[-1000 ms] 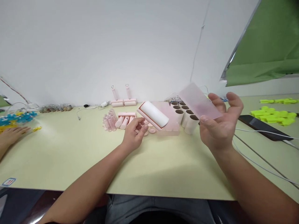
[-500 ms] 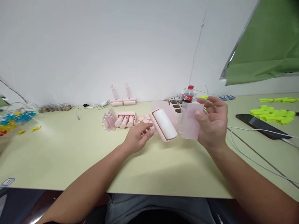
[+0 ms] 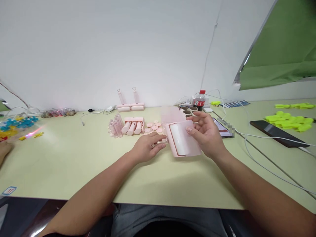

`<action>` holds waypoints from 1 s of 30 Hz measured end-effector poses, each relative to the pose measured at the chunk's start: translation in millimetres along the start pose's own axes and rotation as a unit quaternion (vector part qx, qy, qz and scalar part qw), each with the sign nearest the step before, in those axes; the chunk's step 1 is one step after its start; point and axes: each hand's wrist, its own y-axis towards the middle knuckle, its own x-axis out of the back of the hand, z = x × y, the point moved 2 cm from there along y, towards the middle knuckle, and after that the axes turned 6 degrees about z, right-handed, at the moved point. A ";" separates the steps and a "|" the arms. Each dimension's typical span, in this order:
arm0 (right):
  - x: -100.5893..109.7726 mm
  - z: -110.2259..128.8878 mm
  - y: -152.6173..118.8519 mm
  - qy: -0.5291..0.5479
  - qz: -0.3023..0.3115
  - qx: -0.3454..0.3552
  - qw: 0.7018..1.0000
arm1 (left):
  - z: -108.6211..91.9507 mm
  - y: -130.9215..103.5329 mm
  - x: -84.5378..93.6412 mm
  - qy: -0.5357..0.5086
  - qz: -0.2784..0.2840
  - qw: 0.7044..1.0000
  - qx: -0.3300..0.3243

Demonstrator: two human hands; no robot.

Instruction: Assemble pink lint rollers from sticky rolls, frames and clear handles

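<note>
My left hand (image 3: 149,146) is closed on the short clear handle of a pink lint roller (image 3: 177,140), whose white sticky roll faces up. In my right hand (image 3: 206,133) is a translucent pink plastic cover (image 3: 194,144), pinched between thumb and fingers. The cover overlaps the right part of the white roll; I cannot tell whether it is seated on the frame. Both are held above the table. Behind them lie pink discs (image 3: 154,127), a stack of translucent pink covers (image 3: 170,113) and several upright rolls with brown cores (image 3: 185,110).
Pink handles (image 3: 133,127) and clear pink tubes (image 3: 115,126) stand left of centre. Two lint rollers (image 3: 130,107) rest by the wall. A cola bottle (image 3: 199,100), a phone (image 3: 276,133), white cables and yellow pieces (image 3: 287,121) are to the right. Another person's hand (image 3: 5,151) shows at far left.
My right hand has moved left and brought the cover over the roller. The roller has turned more upright and shifted slightly down. Another person's hand has appeared at the left edge.
</note>
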 end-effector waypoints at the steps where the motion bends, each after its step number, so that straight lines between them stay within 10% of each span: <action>1: -0.5 -0.4 -0.2 -0.004 0.003 0.000 1.000 | -0.2 0.0 -0.2 0.000 0.001 1.000 0.001; 21: -17.0 -5.6 -10.2 0.023 0.064 -0.041 0.997 | -16.3 2.1 -4.5 0.005 0.015 1.000 -0.001; 30: -22.4 -5.6 -14.2 0.084 0.115 -0.076 0.987 | -10.1 7.3 10.3 -0.281 -0.215 0.928 0.113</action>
